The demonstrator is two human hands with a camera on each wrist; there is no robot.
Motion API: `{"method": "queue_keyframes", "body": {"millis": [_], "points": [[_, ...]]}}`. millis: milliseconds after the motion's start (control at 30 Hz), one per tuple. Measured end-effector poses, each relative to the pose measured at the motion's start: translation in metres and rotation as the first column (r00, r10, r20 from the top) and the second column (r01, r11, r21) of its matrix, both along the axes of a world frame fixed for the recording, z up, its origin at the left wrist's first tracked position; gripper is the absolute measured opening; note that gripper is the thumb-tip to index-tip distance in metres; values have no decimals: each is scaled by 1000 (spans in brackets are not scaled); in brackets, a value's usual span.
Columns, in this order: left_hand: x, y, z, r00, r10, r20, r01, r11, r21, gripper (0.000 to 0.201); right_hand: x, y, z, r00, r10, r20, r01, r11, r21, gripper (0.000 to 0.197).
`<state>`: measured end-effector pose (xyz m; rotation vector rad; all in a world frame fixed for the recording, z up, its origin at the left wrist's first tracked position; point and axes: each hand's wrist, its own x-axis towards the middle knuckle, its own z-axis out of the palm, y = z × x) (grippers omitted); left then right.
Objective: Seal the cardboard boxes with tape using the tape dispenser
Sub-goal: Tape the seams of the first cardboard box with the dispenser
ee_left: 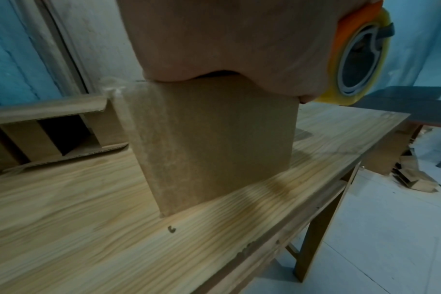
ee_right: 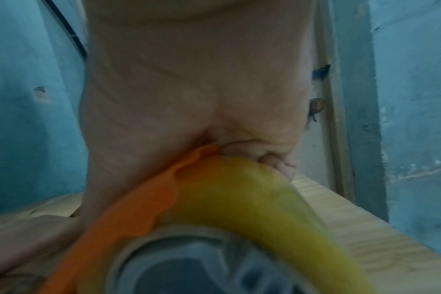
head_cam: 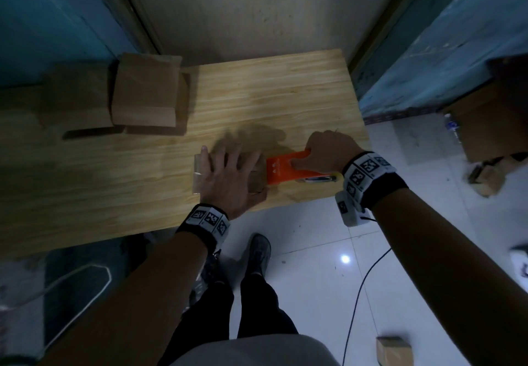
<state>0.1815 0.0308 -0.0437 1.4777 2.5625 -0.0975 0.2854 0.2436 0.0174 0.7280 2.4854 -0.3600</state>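
1. Two hands work one small cardboard box (head_cam: 255, 175) near the front edge of the wooden table (head_cam: 257, 94).
2. Left hand (head_cam: 225, 178) lies flat on top of the box, fingers spread straight, pinning it.
3. Right hand (head_cam: 321, 154) grips the orange tape dispenser (head_cam: 288, 170), fingers curled round it; its yellowish tape roll (ee_left: 353, 59) sits just right of the box.
4. Clear tape (head_cam: 197, 175) already hangs over the box's left edge, so the strip's long axis runs left-right, toward the dispenser; the right hand is nearer the unfinished end.
5. Other cardboard boxes (head_cam: 145, 94) stand well behind the taped box.

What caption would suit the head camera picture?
Left hand presses on a cardboard box while right hand grips an orange tape dispenser.
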Motion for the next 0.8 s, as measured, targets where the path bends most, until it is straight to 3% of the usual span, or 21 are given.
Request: {"method": "queue_keyframes", "body": {"millis": [267,367,433,633,800], "points": [[3,1,4,1000,9,-6,-9,999,33,87,-11,-16,4,999,39,-4,-38,986,160,56],[1,0,4,1000,24,-2,-24,999,30,88,-9,-22,2,993,72,98,-97,956,278,49],[1,0,2,999,32,7,-32,999,25,91,5,-21,-5,989,-3,145,-40,956,290,48],[1,2,0,997,59,44,-59,998,12,94,20,2,0,970,-240,-44,244,953,181,55],[0,1,3,997,62,44,-63,998,10,92,13,5,-10,947,-270,-174,292,950,114,59]]}}
